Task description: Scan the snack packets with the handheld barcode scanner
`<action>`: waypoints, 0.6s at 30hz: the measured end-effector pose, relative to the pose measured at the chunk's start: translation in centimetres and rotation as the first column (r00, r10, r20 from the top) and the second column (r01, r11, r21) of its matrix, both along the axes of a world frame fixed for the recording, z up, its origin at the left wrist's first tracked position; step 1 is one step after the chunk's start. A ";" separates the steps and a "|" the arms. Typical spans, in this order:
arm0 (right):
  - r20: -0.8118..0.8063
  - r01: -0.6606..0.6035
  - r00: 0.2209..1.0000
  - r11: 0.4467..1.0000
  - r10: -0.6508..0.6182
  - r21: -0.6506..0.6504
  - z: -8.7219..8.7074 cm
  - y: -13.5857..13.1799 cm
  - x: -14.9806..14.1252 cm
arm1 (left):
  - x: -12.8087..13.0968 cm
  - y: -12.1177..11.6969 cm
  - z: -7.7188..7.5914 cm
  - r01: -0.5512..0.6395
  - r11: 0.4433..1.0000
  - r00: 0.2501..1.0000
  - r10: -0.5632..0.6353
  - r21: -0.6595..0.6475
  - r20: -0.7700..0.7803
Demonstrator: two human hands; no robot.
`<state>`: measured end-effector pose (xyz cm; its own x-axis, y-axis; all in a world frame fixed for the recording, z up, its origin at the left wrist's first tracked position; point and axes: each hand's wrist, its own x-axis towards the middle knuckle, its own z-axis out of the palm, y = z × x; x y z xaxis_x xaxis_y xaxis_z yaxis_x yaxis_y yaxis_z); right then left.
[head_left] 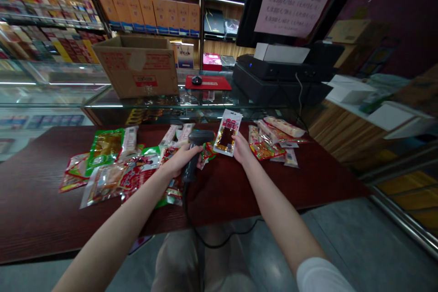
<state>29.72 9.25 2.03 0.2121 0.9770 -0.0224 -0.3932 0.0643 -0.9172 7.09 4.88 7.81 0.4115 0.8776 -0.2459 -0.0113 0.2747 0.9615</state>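
Note:
My left hand (pixel 185 159) is closed around the handle of a black barcode scanner (pixel 190 166), whose head points right. A cable hangs from the bottom of its handle. In my right hand (pixel 241 147) is a white snack packet (pixel 228 131) with red print and a window showing dark contents, gripped by its right edge and facing me. To the left lies a pile of packaged snacks, with a green packet (pixel 105 147) and a red packet (pixel 140 171) among them. Right of my right hand sits a second group of snack packets (pixel 268 146).
A dark red table (pixel 219 191) lies before me. Behind it, a glass counter (pixel 160 109) holds an open cardboard box (pixel 140 66), a mouse (pixel 196 80) on a red mat (pixel 219 83), and a black machine (pixel 277 77). The scanner's cable (pixel 219 245) loops below the table edge.

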 end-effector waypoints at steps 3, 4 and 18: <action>-0.053 -0.033 0.998 0.999 0.031 -0.030 -0.6 0.2 -1.9 | -0.7 0.6 0.3 -0.004 1.000 1.000 0.004 0.004 0.018; -0.081 -0.033 0.996 0.999 0.030 -0.035 -0.6 0.2 -2.2 | -0.9 0.8 0.4 -0.007 1.000 1.000 0.007 0.002 0.014; -0.157 0.222 0.968 0.957 -0.194 0.187 1.6 0.3 2.7 | 2.2 0.2 2.7 0.066 0.997 0.997 -0.067 0.034 0.023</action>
